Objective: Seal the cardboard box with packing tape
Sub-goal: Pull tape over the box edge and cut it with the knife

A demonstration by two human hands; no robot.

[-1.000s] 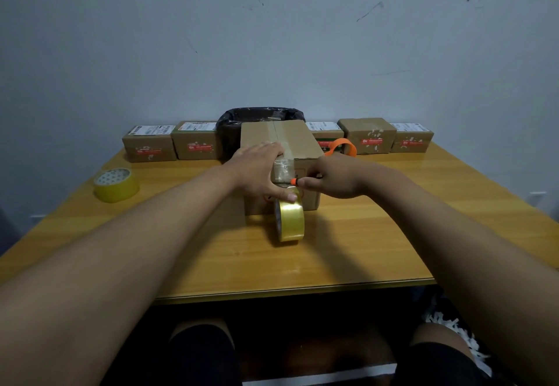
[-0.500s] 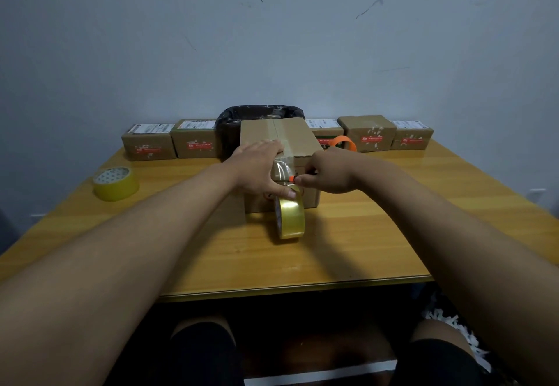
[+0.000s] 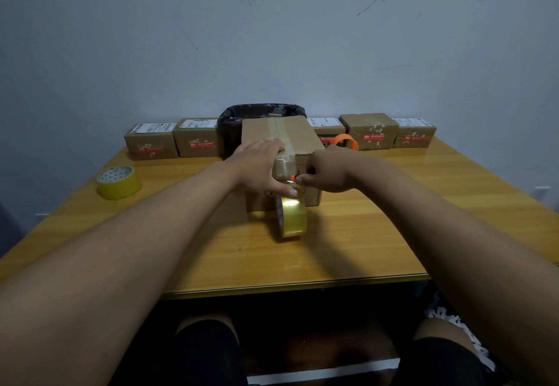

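A cardboard box (image 3: pixel 298 136) stands mid-table with clear tape running along its top seam and down the front face. The yellowish tape roll (image 3: pixel 292 216) stands on edge against the box's front, still joined to that strip. My left hand (image 3: pixel 257 164) lies over the box's front left top edge, and its thumb reaches down to the top of the roll. My right hand (image 3: pixel 328 170) is closed on a small orange cutter (image 3: pixel 292 177), whose tip is at the tape just above the roll.
A second yellow tape roll (image 3: pixel 119 182) lies at the table's left. Several small labelled boxes (image 3: pixel 151 143) line the back edge beside a black-lined bin (image 3: pixel 233 119). An orange ring (image 3: pixel 344 141) sits behind my right hand. The table's front edge (image 3: pixel 290 287) is near my knees.
My right hand has shifted a little left and up, bringing the orange cutter's tip to the tape above the roll. My left hand and the roll stay put.
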